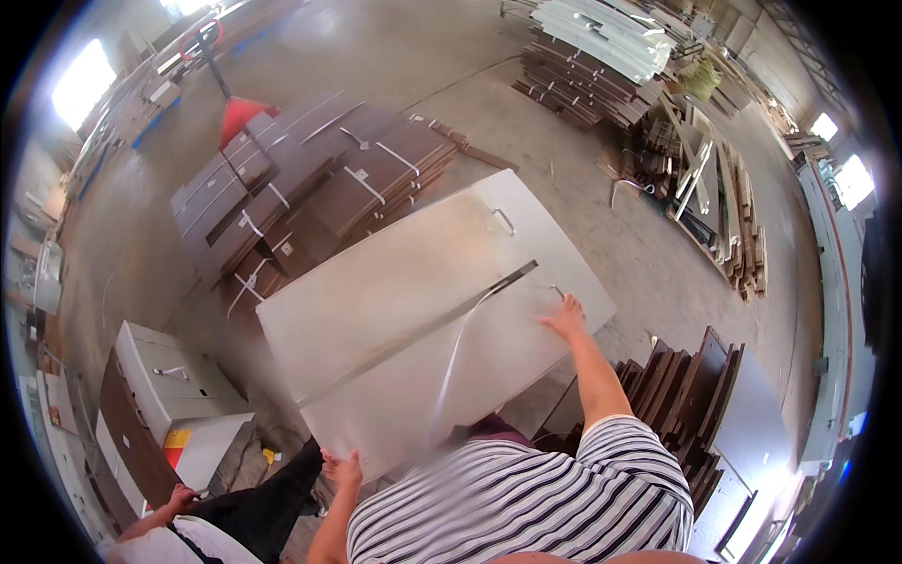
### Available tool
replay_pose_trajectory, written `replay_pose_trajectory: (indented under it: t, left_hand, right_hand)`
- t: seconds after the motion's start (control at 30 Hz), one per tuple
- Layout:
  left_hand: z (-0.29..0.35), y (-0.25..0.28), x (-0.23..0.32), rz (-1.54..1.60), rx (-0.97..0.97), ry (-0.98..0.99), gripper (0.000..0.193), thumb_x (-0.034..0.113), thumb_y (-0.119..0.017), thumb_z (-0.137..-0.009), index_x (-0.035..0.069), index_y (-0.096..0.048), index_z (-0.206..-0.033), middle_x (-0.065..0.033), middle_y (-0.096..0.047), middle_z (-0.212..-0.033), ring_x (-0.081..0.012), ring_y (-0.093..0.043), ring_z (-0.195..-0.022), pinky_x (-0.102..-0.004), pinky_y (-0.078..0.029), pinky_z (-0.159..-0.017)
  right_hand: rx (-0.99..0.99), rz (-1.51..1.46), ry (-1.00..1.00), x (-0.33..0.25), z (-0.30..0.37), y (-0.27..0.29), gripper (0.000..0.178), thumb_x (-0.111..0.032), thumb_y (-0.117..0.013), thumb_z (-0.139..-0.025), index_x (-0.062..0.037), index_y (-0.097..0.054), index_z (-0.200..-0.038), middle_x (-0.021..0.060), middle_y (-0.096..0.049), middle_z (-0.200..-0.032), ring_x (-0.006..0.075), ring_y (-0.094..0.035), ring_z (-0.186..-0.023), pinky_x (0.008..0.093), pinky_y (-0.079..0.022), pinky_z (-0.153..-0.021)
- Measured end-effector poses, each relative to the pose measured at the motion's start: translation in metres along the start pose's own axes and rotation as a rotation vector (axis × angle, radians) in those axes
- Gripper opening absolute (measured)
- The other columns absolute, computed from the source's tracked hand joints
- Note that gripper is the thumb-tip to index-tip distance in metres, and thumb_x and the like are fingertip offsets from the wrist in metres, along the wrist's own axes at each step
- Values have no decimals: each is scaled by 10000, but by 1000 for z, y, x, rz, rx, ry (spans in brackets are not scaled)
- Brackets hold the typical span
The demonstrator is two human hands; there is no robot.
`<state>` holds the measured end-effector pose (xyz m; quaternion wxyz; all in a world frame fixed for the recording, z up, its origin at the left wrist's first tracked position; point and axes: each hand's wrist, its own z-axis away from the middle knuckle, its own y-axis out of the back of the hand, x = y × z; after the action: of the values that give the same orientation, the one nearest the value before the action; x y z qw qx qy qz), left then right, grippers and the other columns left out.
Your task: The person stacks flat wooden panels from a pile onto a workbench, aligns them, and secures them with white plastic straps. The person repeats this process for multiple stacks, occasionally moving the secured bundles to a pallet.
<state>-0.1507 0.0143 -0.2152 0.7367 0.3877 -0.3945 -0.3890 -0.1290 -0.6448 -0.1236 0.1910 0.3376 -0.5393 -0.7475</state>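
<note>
A large pale grey cabinet [395, 282] lies tilted in front of me, its two-door face upward. A dark gap runs between the doors, and a white strap [454, 352] hangs loosely across the nearer one. My right hand [567, 320] rests on the nearer door with its fingers apart, right beside the small metal handle [556, 291]. A second handle [505, 222] is on the farther door. Down at the cabinet's near left corner, my left hand [343, 468] has its fingers curled against the edge; part of that grip is hidden.
At lower left, a co-worker's hand [178, 498] is near a small white cabinet [178, 376]. Strapped dark brown panels [329, 179] lie beyond mine, by a red pallet jack [246, 117]. Brown boards [695, 385] stand at right; scrap wood [723, 207] and stacked panels [583, 75] lie farther off.
</note>
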Motion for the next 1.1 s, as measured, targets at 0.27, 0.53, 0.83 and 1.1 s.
replay_pose_trajectory:
  t: [0.27, 0.53, 0.83, 1.1]
  left_hand:
    - [49, 13, 90, 82, -60, 105, 970, 422, -695, -785, 132, -84, -1479, -188, -191, -1485, -416, -236, -1318, -543, -228, -1067]
    - [47, -29, 125, 171, 18, -42, 983, 486, -692, -753, 82, -138, -1459, -180, -245, -1453, -405, -225, -1321, -516, -247, -1062]
    - [37, -51, 167, 108, -7, -161, 1010, 539, -673, -752, 2, -147, -1425, -230, -252, -1420, -407, -233, -1304, -505, -211, -1079]
    - [25, -40, 240, 75, 9, -302, 955, 565, -593, -822, -50, -160, -1410, -228, -254, -1436, -384, -257, -1309, -468, -202, -1098]
  right_hand:
    - [75, -44, -37, 79, -11, -12, 994, -338, -844, -584, -24, -281, -1341, 198, -393, -1328, 377, -376, -1227, 468, -334, -1030]
    - [190, 70, 9, 168, -28, -35, 1158, -447, -816, -592, 42, -173, -1421, 243, -319, -1421, 380, -261, -1342, 459, -198, -1117]
    - [115, -141, -249, 159, -38, 27, 1119, -409, -835, -573, 4, -227, -1415, 222, -322, -1413, 390, -268, -1339, 443, -252, -1111]
    - [177, -34, -304, 194, -74, 30, 1135, -496, -829, -556, -10, -256, -1408, 199, -390, -1375, 353, -341, -1309, 450, -315, -1068]
